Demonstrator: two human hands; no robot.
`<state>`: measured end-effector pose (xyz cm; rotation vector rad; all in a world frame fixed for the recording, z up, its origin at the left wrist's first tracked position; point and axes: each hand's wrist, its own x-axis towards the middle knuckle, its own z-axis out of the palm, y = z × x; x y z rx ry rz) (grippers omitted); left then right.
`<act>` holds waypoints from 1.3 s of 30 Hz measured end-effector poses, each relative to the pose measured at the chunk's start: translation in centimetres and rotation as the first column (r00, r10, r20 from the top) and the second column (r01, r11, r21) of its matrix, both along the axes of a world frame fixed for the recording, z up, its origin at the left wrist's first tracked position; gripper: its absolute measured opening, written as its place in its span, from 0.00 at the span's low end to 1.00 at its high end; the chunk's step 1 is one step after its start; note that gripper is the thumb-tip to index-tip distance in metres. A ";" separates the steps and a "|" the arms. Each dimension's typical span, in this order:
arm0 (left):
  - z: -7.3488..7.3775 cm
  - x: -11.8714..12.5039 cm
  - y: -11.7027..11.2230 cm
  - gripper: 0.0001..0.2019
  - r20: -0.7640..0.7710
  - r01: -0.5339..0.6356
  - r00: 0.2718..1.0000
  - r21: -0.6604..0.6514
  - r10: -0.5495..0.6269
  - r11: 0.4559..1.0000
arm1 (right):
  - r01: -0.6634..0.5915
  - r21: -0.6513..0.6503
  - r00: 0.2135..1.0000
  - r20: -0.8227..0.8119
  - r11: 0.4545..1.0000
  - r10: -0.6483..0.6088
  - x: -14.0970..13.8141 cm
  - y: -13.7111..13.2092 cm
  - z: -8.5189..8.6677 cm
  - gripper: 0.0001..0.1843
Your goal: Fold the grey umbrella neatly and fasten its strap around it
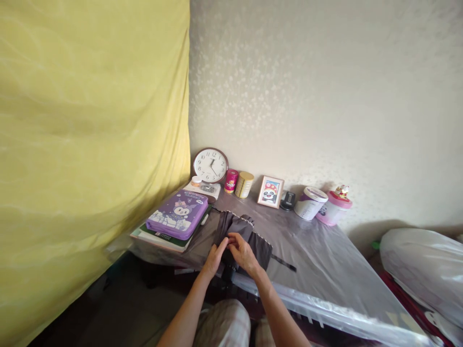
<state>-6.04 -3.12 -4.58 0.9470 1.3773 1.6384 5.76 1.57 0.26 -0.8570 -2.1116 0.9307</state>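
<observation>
A black folding umbrella [262, 248] lies collapsed but loosely spread at the near edge of the table, its canopy in folds with a striped trim along the far side. Its dark handle [228, 273] points toward me below my hands. My left hand [214, 258] and my right hand [243, 253] meet over the canopy, fingertips pinched together on the fabric near the handle end. A dark strap-like piece [284, 263] sticks out to the right of the folds. The exact bit of cloth between my fingers is hidden.
Left of the umbrella, a purple zip case [177, 214] rests on books. Behind stand a wall clock [211, 165], a pink can [231, 180], a gold can [244, 185], a picture frame [270, 192] and two tubs [310, 203]. A yellow curtain [90, 120] hangs at left.
</observation>
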 end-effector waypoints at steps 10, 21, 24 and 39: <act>1.0 0.8 -0.3 0.16 0.051 0.037 0.998 -0.003 -0.037 0.999 | 0.031 0.206 0.982 0.175 0.978 -0.069 -0.3 2.2 0.8 0.19; 2.2 0.8 -0.7 0.15 0.068 0.016 0.998 0.009 -0.017 1.000 | 0.192 0.291 0.914 0.296 0.937 -0.279 -0.5 8.0 2.2 0.21; 2.2 0.8 -0.6 0.18 0.082 0.023 0.996 0.008 -0.023 1.000 | 0.201 0.279 0.901 0.324 0.939 -0.289 -0.9 9.4 2.5 0.21; 1.7 0.9 -0.2 0.19 0.038 0.006 0.999 0.010 -0.006 1.000 | 0.193 0.128 0.953 0.210 0.973 -0.217 -3.2 10.7 2.5 0.08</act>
